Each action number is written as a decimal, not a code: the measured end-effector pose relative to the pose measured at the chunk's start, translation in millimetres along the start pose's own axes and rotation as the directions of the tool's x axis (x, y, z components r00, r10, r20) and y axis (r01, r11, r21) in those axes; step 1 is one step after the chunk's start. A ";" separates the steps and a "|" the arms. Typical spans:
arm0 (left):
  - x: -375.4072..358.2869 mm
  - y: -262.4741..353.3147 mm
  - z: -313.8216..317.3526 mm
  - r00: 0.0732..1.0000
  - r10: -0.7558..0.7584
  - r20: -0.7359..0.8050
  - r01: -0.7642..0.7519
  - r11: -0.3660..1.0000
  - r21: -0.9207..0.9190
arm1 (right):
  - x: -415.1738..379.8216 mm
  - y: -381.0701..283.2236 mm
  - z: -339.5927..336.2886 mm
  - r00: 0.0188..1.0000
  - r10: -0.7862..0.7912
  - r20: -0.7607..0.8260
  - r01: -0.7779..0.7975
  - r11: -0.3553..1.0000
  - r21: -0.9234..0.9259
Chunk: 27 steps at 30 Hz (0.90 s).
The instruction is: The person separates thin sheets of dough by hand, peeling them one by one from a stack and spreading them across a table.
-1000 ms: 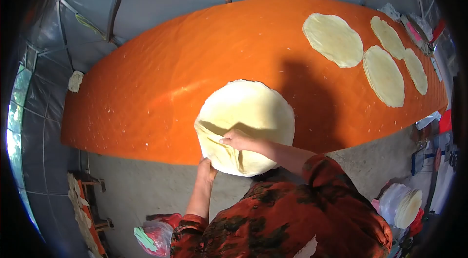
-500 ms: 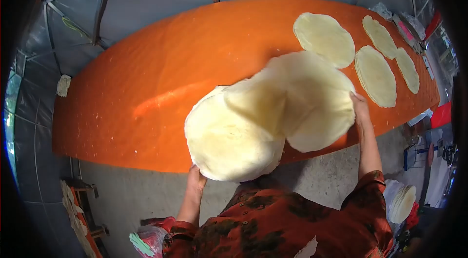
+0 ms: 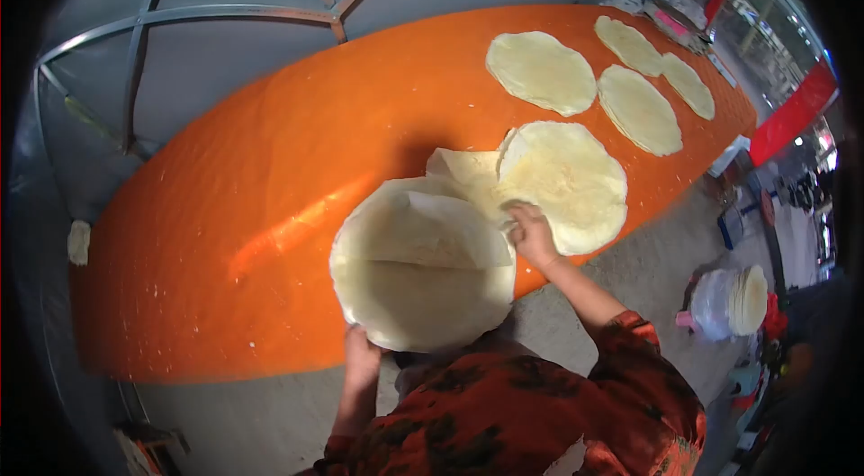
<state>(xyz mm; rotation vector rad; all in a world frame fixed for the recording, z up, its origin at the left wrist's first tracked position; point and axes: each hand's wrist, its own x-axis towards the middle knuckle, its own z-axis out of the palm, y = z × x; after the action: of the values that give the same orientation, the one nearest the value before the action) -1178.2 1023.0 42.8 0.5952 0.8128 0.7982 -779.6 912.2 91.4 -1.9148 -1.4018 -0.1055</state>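
Note:
A stack of thin round flatbreads (image 3: 423, 305) lies at the near edge of the orange table, overhanging it a little. Its top sheet has a crease or folded edge across the middle. My left hand (image 3: 362, 354) grips the stack's lower left rim, the thumb on top. My right hand (image 3: 534, 238) is at the stack's right side, fingers curled together at a sheet's edge. A loose part of a flatbread sheet (image 3: 466, 170) stretches behind it toward a second flatbread pile (image 3: 567, 184) on the right.
Farther right on the orange table (image 3: 270, 170) lie several more flatbread piles (image 3: 542, 73). Plastic bags and papers (image 3: 675, 22) sit at the far right end. A bagged stack of rounds (image 3: 731, 300) stands off the table at right. Metal framing (image 3: 234, 13) runs behind.
The sheet my right hand held stretched out to the right has come down. That hand has moved left to the near stack. My left hand stays at the rim; the view has turned right.

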 end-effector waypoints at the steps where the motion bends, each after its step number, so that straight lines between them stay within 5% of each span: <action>1: 7.4 25.0 -9.6 1.000 0.025 -0.004 -0.025 0.995 0.093 | -3.7 -16.3 14.6 1.000 -0.002 0.016 0.003 0.994 -0.113; 3: 24.9 80.8 -35.0 0.996 0.084 -0.016 -0.079 0.974 0.212 | -9.6 -32.6 46.3 0.997 0.036 0.062 -0.028 0.991 -0.133; 4: 21.3 122.1 -25.6 0.997 -0.019 -0.081 0.021 1.000 0.018 | -7.8 -53.4 53.5 0.992 0.073 0.105 -0.053 0.980 -0.190; 6: 37.8 171.7 -65.9 0.987 -0.002 -0.161 0.030 0.985 0.172 | -10.2 -86.1 74.1 0.979 0.091 0.182 -0.031 0.951 -0.309; 8: 69.5 194.4 -146.5 0.999 0.033 -0.033 -0.026 0.979 0.201 | -10.2 -107.1 91.2 0.967 0.113 0.230 -0.020 0.928 -0.372; 12: 70.1 213.0 -222.9 0.973 -0.047 -0.228 0.095 0.974 0.205 | -5.0 -82.4 108.9 0.980 0.130 0.151 -0.014 0.802 -0.598; 15: 75.3 193.9 -265.0 0.966 -0.019 -0.256 0.056 0.989 0.136 | 13.5 -59.1 94.9 0.940 0.153 0.304 0.050 0.821 -0.568; 17: 71.0 197.5 -255.8 0.971 -0.042 -0.236 0.075 0.988 0.133 | 36.8 -39.1 78.5 0.991 0.000 0.130 0.037 0.959 -0.280; 18: 64.6 197.7 -250.9 0.971 -0.053 -0.234 0.086 0.987 0.132 | 51.5 -19.6 61.5 0.991 0.136 0.000 -0.130 0.942 -0.309; 19: 63.9 193.2 -250.7 0.973 -0.038 -0.227 0.069 0.989 0.130 | 67.4 1.7 40.1 0.955 0.265 -0.133 -0.294 0.903 -0.314; 20: 65.7 191.9 -251.8 0.976 -0.019 -0.218 0.049 0.990 0.133 | 88.0 -28.3 -8.2 0.759 0.584 -0.288 -0.549 0.811 0.199; 21: 67.9 193.5 -252.2 0.979 0.000 -0.204 0.029 0.990 0.141 | 86.0 23.6 -34.5 0.714 0.580 -0.393 -0.428 0.805 0.411; 22: 67.8 194.7 -252.5 0.981 -0.004 -0.193 0.035 0.986 0.161 | 87.3 47.9 -69.8 0.567 0.661 -0.492 -0.628 0.733 0.260; 24: 68.7 192.6 -250.9 0.986 -0.014 -0.164 0.046 0.981 0.191 | 59.3 80.4 -109.7 0.316 0.810 -0.494 -0.570 0.579 0.584; 25: 69.4 193.2 -245.1 0.984 -0.040 -0.172 0.071 0.982 0.178 | 40.7 86.7 -123.1 0.237 0.866 -0.439 -0.653 0.477 0.588; 27: 68.0 193.3 -237.7 0.977 -0.099 -0.190 0.128 0.980 0.152 | -38.5 212.3 -101.5 0.153 0.839 -0.522 -0.803 0.414 0.430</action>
<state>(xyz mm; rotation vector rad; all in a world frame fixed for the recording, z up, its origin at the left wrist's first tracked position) -1416.5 1226.3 23.2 0.6207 1.0785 0.6914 -579.3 794.8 36.9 -2.0092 0.2950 -0.2056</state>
